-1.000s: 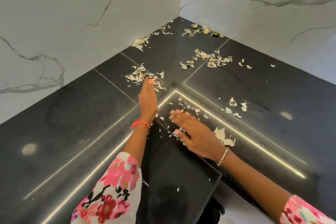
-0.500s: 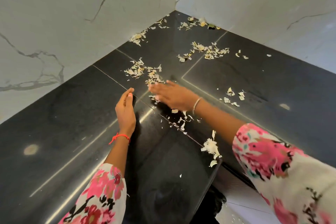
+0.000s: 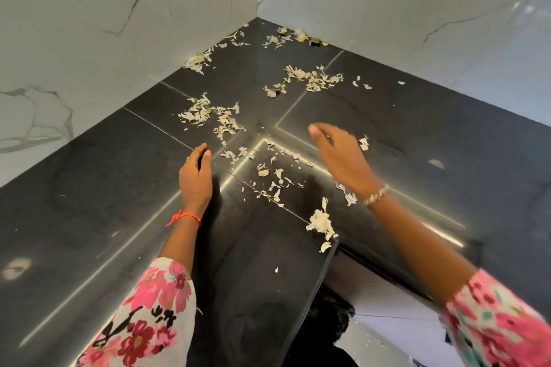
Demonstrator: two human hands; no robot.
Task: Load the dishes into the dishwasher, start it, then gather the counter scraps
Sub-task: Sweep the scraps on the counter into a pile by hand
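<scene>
Pale papery scraps lie scattered over a black corner counter (image 3: 98, 217). One loose patch (image 3: 208, 116) sits just beyond my left hand, thinner bits (image 3: 274, 179) lie between my hands, and a small heap (image 3: 320, 222) rests at the counter's front edge. My left hand (image 3: 195, 179) stands on its edge on the counter, fingers together and slightly bent, holding nothing. My right hand (image 3: 340, 155) hovers blurred above the scraps, fingers extended, empty.
More scrap clusters lie farther back, a middle cluster (image 3: 310, 79) and corner bits (image 3: 286, 37). White marble walls (image 3: 89, 39) close the corner on two sides. The counter's inner edge (image 3: 322, 277) drops to a dark gap and the floor below.
My right hand has swung from the scraps near the left hand out to the right and lifted. My left hand stays on its edge in about the same spot.
</scene>
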